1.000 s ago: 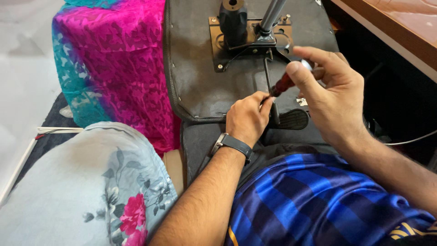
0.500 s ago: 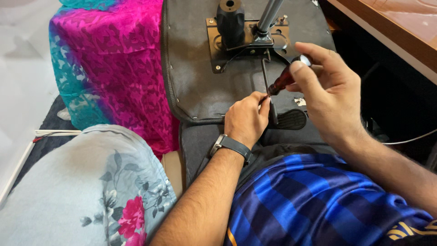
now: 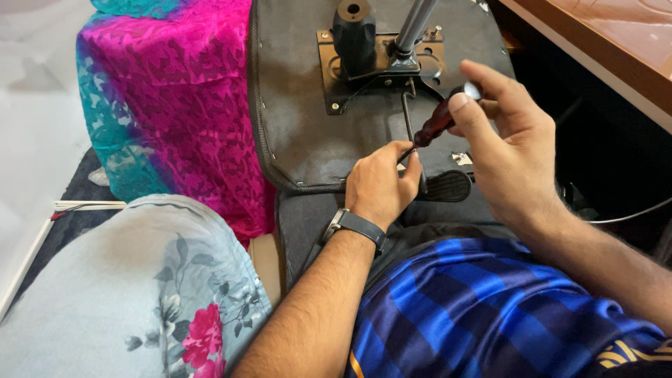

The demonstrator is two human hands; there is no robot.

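Note:
An upturned office chair seat [image 3: 301, 119] lies before me, its dark grey underside facing up with a black metal mechanism plate [image 3: 381, 66] and a grey column. My right hand [image 3: 507, 143] grips a screwdriver [image 3: 437, 124] with a dark red handle, fingertips on its top end. My left hand [image 3: 378, 183], a black watch on its wrist, pinches the shaft near the tip, low on the seat's underside beside a black lever paddle [image 3: 448, 185].
A pink and teal patterned cloth [image 3: 175, 105] covers something to the left of the seat. A pale floral cushion [image 3: 126, 287] sits at lower left. A wooden table edge [image 3: 595, 42] runs along the upper right. My blue checked shirt fills the lower right.
The view has shifted slightly. Both hands stay on the screwdriver at the same spot on the seat, with the right fingers turning a little on the handle.

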